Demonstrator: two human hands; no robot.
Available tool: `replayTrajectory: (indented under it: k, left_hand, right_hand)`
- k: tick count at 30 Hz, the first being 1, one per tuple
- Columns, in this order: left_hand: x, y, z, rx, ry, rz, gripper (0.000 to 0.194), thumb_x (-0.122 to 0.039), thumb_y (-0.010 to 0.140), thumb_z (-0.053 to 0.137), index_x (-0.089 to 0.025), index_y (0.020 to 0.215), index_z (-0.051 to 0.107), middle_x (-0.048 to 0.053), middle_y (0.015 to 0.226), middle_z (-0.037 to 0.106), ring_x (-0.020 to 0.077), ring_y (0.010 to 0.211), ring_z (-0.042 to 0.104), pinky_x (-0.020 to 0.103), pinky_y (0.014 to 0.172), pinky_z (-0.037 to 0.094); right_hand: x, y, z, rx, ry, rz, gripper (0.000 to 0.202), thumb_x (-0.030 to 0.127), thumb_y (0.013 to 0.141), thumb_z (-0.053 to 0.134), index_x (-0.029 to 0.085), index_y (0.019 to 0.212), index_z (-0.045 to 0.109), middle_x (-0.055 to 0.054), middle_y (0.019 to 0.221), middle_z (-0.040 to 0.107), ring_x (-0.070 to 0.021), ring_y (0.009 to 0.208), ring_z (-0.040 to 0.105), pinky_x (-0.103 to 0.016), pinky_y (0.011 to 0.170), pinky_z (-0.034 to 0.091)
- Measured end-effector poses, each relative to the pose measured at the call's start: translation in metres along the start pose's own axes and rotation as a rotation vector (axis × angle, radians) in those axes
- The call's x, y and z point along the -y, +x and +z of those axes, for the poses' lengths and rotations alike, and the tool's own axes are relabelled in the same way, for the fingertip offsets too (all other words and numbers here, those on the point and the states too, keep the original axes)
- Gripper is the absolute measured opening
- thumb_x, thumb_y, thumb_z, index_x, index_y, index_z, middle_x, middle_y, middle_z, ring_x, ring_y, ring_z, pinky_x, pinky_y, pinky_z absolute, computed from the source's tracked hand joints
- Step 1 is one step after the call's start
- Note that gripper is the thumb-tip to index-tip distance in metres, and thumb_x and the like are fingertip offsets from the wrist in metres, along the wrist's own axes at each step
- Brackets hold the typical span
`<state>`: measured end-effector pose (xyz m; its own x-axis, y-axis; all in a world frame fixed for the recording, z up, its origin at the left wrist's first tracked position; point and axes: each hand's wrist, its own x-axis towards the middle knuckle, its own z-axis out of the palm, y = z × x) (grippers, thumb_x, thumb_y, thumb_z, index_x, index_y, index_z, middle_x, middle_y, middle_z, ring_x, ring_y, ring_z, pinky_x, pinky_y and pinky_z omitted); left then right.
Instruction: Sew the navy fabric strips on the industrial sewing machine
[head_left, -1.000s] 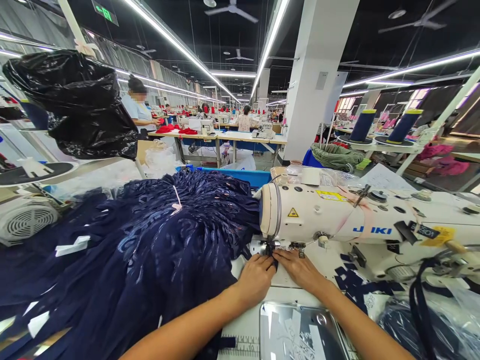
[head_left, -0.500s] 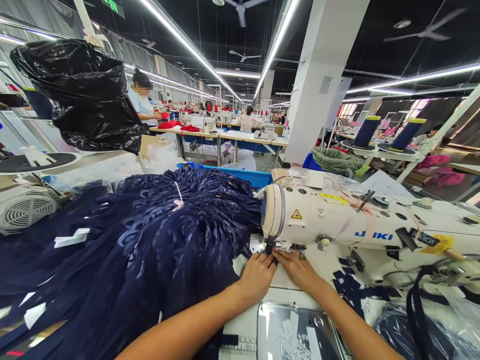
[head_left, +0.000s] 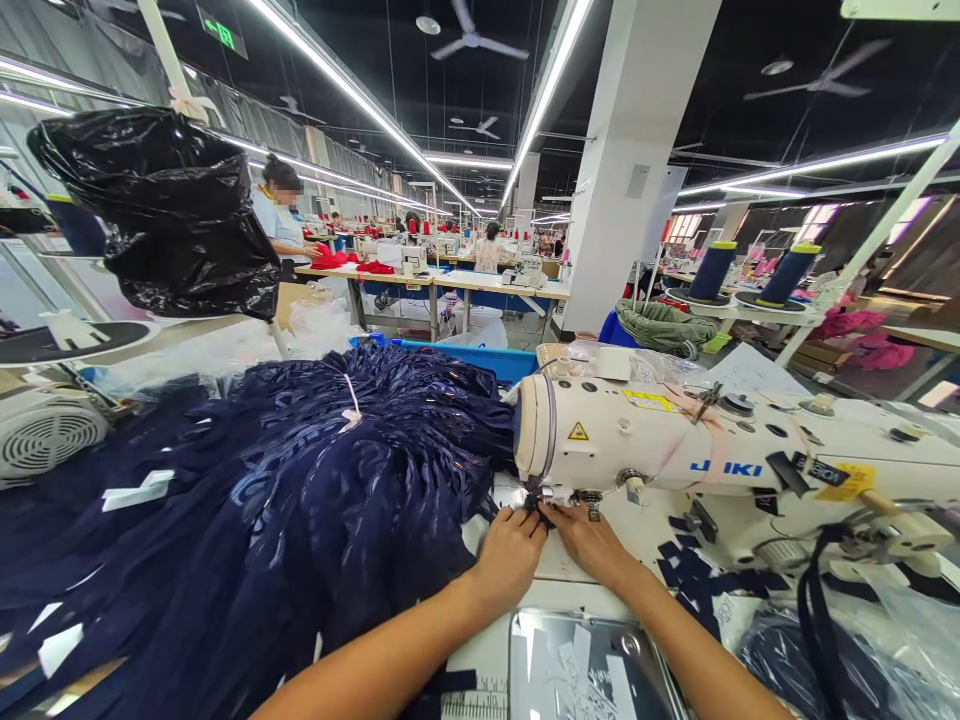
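The pale worktable (head_left: pixel 478 657) bears a sewing machine (head_left: pixel 660 440), navy garments (head_left: pixel 360 500), a metal tray (head_left: pixel 646 685) and dark scraps (head_left: pixel 694 572).

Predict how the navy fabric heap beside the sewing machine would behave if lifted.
The navy fabric heap would probably sag, since its folds drape loosely. It may feel heavy altogether, given its many layers. The pale strip, apparently a tie, might keep some folds bunched.
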<state>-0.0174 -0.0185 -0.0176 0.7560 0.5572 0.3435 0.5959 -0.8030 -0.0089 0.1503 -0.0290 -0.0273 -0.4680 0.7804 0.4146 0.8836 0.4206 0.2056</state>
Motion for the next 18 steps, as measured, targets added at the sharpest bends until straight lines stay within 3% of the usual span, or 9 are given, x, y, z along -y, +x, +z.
replayTrajectory:
  k: [6,10,18]
  left_hand:
    - [0.018,-0.007,-0.002,0.031,-0.152,0.020,0.025,-0.003,0.076,0.047,-0.015,0.093,0.059,0.004,0.100,0.065,0.0198,0.095,0.054,0.036,0.082,0.036]
    - [0.031,-0.009,-0.009,0.046,-0.228,-0.055,0.023,-0.002,0.073,0.049,-0.016,0.085,0.062,0.004,0.088,0.066,0.0182,0.090,0.055,0.036,0.085,0.035]
    - [0.027,-0.008,-0.013,0.029,-0.177,-0.073,0.038,-0.001,0.069,0.044,-0.015,0.100,0.061,0.007,0.094,0.058,0.0210,0.091,0.049,0.037,0.084,0.040]
  right_hand:
    - [0.002,0.000,-0.001,-0.063,0.123,0.015,0.030,0.012,0.081,0.042,0.017,0.100,0.064,-0.010,0.088,0.066,-0.0207,0.074,0.060,-0.032,0.067,0.049]
    - [0.009,0.000,-0.007,-0.080,0.245,-0.032,0.026,0.014,0.084,0.041,0.016,0.096,0.064,-0.010,0.092,0.063,-0.0194,0.078,0.059,-0.032,0.070,0.050]
    - [0.014,0.001,-0.010,-0.081,0.313,-0.004,0.029,0.014,0.085,0.038,0.017,0.102,0.061,-0.010,0.095,0.061,-0.0202,0.080,0.058,-0.034,0.068,0.051]
